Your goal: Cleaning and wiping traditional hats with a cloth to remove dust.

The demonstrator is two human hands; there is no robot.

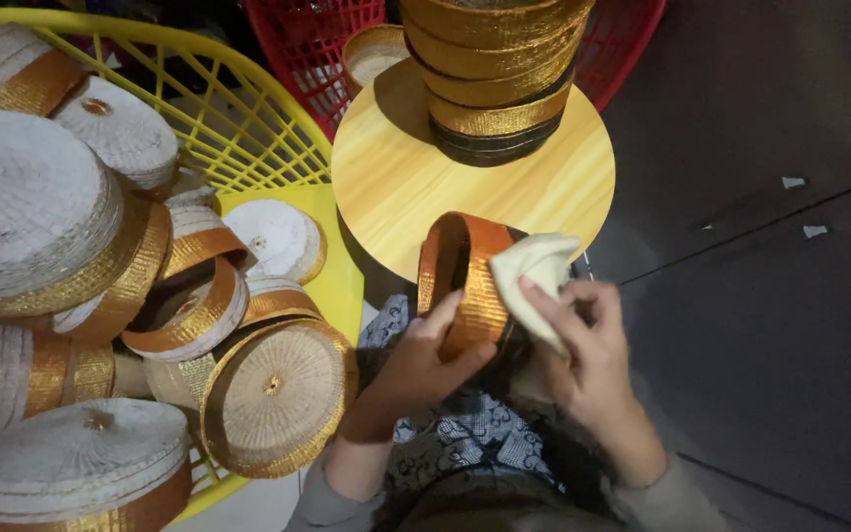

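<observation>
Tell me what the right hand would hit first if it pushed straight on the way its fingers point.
The right hand points up and left, pressing a cream cloth. Straight on, it would first meet the gold-banded round cap that the left hand holds, probably its side band; depth is unclear.

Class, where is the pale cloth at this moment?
In the head view the pale cloth sits just right of centre, pinched in the right hand and pressed against the gold-banded cap that the left hand holds, at the near edge of the round wooden table.
</observation>
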